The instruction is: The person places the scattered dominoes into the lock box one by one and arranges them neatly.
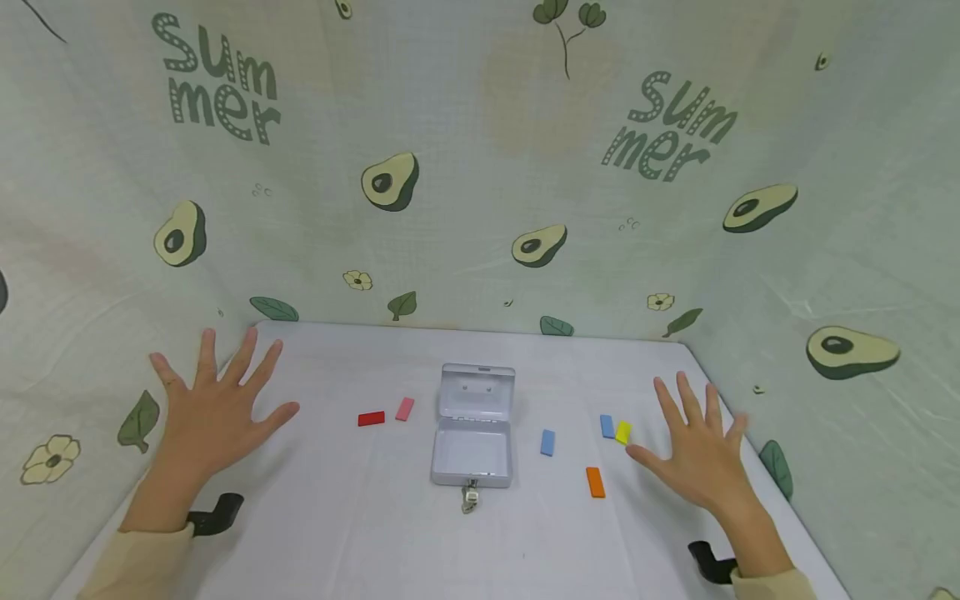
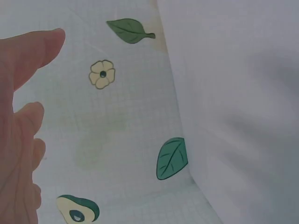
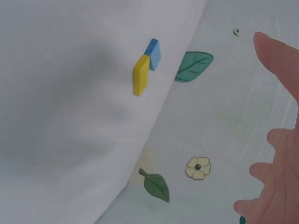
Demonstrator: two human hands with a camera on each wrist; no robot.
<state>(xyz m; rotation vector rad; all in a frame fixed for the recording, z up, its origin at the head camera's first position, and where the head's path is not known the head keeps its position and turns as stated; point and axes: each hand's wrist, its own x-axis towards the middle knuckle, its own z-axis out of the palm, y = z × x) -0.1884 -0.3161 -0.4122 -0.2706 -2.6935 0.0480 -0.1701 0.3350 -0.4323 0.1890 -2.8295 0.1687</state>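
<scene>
The left hand is spread wide over the table's left side, holding nothing; its fingers also show at the edge of the left wrist view. Nearest to it lie a red block and a pink block. On the right, the other hand is raised with spread fingers, also empty. Beside its thumb is a yellow block next to a blue block. Another blue block and an orange block lie further left.
A clear case stands with its lid raised at the middle of the white table, a small metal lock at its front. Patterned cloth rises behind the table and along both sides.
</scene>
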